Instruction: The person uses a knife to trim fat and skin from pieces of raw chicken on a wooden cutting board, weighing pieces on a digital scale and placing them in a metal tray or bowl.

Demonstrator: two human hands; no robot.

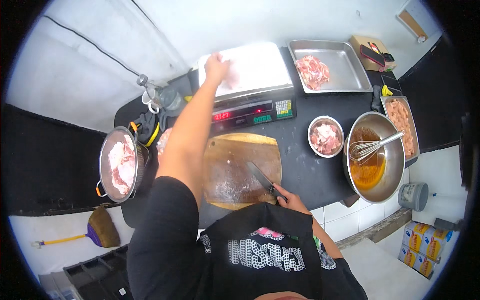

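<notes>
My left hand (217, 70) is over the white platform (262, 63) of a digital weighing scale, its fingers curled. Against those fingers is a blurred pink patch (232, 77) that looks like raw meat; the blur hides whether I grip it. With my right hand (291, 201) I hold a kitchen knife (260, 176) by its dark handle. Its blade lies flat over a wooden cutting board (240, 157) with wet, whitish smears. Raw meat (164, 141) at the board's left is partly hidden by my left arm.
Raw meat fills a colander (102, 161) at left and a small steel bowl (327, 119). A steel tray (348, 71) holds more meat. At right stand a large bowl (390, 180) with orange-brown liquid and a whisk (369, 150), and a tray of meat strips (400, 123). A jug (168, 98) stands behind.
</notes>
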